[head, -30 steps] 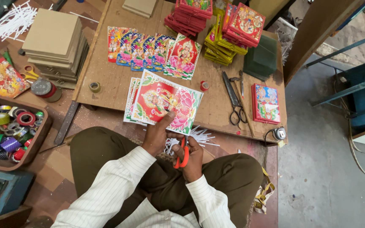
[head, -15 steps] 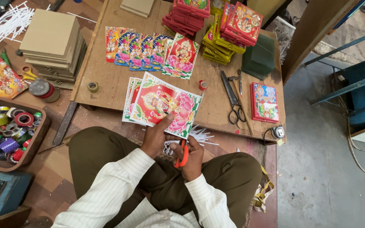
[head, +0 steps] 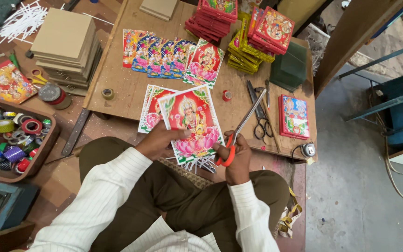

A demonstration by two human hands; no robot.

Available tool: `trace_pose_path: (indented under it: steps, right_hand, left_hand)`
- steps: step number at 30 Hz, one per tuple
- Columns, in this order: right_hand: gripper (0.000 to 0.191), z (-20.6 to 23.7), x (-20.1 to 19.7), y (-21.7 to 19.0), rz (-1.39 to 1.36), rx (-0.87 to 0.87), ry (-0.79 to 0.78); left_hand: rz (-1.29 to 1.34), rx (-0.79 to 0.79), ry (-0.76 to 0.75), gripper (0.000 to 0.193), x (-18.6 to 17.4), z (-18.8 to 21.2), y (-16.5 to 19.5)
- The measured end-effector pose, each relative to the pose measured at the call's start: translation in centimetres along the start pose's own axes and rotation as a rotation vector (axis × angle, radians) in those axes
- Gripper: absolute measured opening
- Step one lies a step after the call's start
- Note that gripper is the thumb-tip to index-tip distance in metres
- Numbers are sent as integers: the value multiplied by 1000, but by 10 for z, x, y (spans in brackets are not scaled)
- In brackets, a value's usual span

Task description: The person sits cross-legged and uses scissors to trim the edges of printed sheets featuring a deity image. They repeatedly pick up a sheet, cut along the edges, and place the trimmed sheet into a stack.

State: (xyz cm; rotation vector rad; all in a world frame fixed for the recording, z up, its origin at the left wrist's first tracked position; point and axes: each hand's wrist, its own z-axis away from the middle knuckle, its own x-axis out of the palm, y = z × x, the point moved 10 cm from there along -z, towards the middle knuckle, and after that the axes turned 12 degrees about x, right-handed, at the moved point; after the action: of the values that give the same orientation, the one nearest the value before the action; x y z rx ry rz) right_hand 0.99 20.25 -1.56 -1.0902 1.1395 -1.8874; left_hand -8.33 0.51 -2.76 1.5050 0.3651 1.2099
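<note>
1. My left hand (head: 157, 142) grips the colourful printed picture (head: 191, 120) above the board's (head: 122, 86) near edge
2. My right hand (head: 235, 156) is closed around orange-handled scissors (head: 239, 130), blades apart beside the picture

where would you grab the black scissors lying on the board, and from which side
Take the black scissors by the two finger loops at their near end, coming from the person's side of the wooden board. They lie flat with the blades pointing away, so the loops are the closest and safest part. The right hand already holds the orange-handled scissors.

Craft workshop: tape rolls (head: 5, 140), cardboard stacks (head: 66, 44).
</note>
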Motion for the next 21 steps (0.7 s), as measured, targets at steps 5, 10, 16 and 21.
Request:
trace_pose_path:
  steps: [5, 10, 16, 21]
  right_hand:
    - [40, 11, 5, 20, -90, -96, 153]
    - [37, 15, 12, 26, -125, -59, 163]
    - [45, 32, 8, 49, 55, 167, -4]
    - [57, 71, 20, 66, 172, 184, -425]
  left_hand:
    - [119, 303, 225, 30, -10, -2, -2]
    - [11, 381, 208, 28, -17, -7, -2]
    - [-46, 363, 223, 26, -30, -14, 22]
    - [-24, 442, 222, 26, -40, -17, 50]
